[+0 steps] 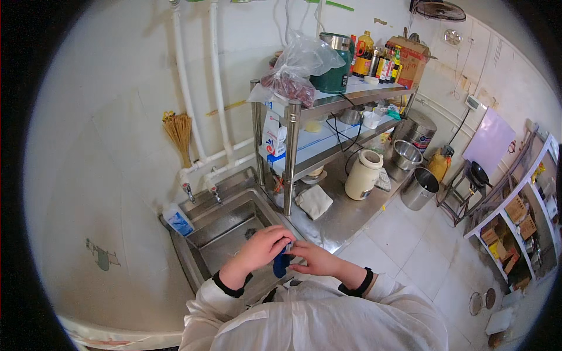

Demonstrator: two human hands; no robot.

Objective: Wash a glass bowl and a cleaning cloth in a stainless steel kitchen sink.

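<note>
A small dark blue object (281, 263) with a lighter part near its top is held over the right side of a stainless steel sink (221, 256). My left hand (262, 246) comes over it from the left, fingers curled around its upper end. From the right, my right hand (315, 259) has its thumb and fingers closed against it. My fingers partly cover the object, so its exact kind is unclear. Inside the sink, a dark drain or scourer (250, 233) shows just beyond my left hand.
Two taps (214, 193) stand behind the sink, and a white-and-blue jug (178, 220) sits on its left rim. To the right, a steel shelf post (290, 158) rises from the counter. A folded cloth (314, 202) and a cream ceramic-looking pot (364, 175) rest on that counter.
</note>
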